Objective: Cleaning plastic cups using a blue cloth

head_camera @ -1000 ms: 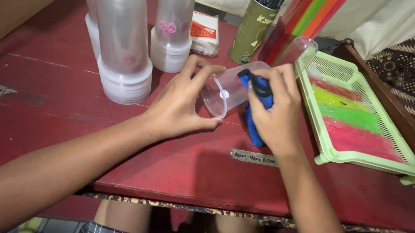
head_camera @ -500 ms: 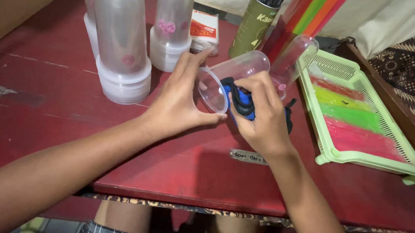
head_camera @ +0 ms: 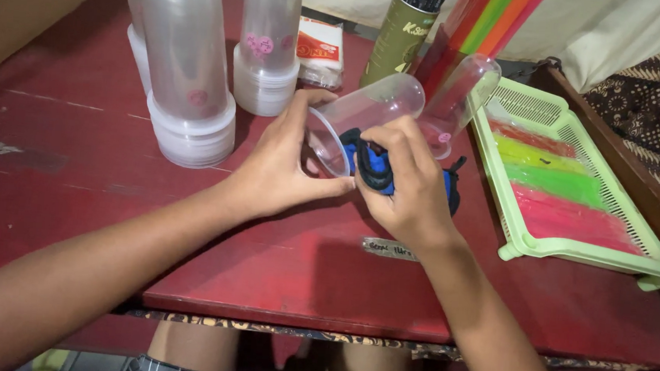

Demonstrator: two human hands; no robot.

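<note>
your left hand (head_camera: 280, 176) curls around the rim of a clear plastic cup (head_camera: 366, 118), fingers closed on it, tipping it on its side so its mouth faces your right hand (head_camera: 407, 185). that hand is bunched tight around a blue and black cloth (head_camera: 377, 169), pressing it at the cup's opening, which looks like why the cup is held sideways. the cup is see-through and thin-walled, held just above the red table (head_camera: 277, 275). behind it stand tall stacks of clear cups (head_camera: 183, 67). a second clear cup (head_camera: 460, 102) leans just beyond your right hand, beside a pale green tray (head_camera: 527, 246) holding bright coloured strips.
</note>
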